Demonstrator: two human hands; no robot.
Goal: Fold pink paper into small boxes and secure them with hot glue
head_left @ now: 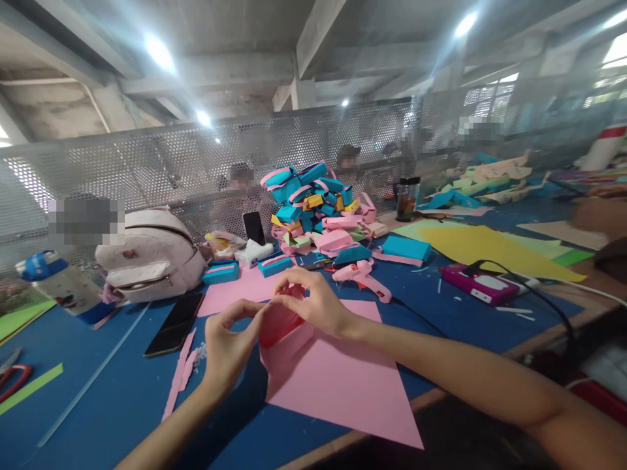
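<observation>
A pink sheet of paper (343,385) lies on the blue table in front of me. Its far left part is raised and curls over, with a darker reddish-pink inside (279,329). My left hand (232,339) pinches the upper left edge of that raised part between thumb and fingers. Right beside it, my right hand (316,301) is closed on the same edge, fingertips nearly touching the left ones. Just beyond the right hand rests a pink glue gun (363,277) with a black cord.
Folded blue, pink and yellow paper pieces (313,205) are heaped at the back. A black phone (175,324), a white backpack (151,254) and scissors (14,378) are on the left. Yellow paper (490,251) and a purple box (480,284) lie right, near another person's hand (595,215).
</observation>
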